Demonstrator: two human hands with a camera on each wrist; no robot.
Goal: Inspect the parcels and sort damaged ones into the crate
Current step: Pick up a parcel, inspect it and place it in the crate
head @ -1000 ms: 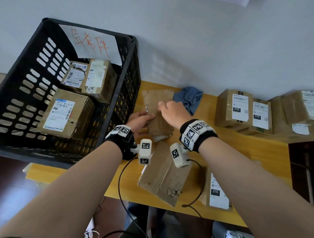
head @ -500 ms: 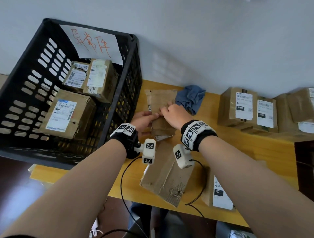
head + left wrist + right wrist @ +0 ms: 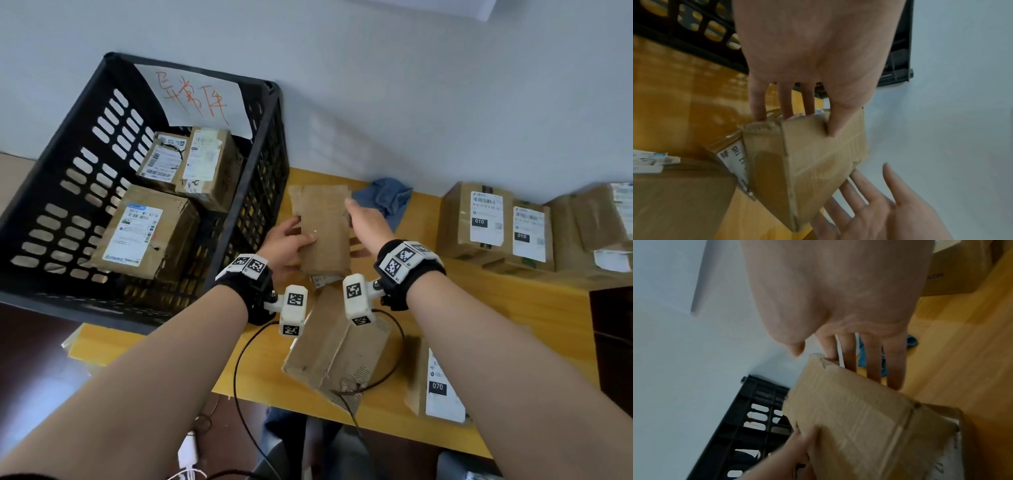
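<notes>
The crate stands at the table's left end, parcels already inside. Just beside it the parcel is raised off the table, clasped by the left hand — the right hand, pressed on it a second ago, is now released, fingers straight — inspection seems finished.

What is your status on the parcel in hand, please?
Left hand grips the worn brown cardboard parcel, thumb on top. Right hand open beside its right edge. Black slatted plastic crate close on the left, three parcels inside. Nothing in between.
</notes>
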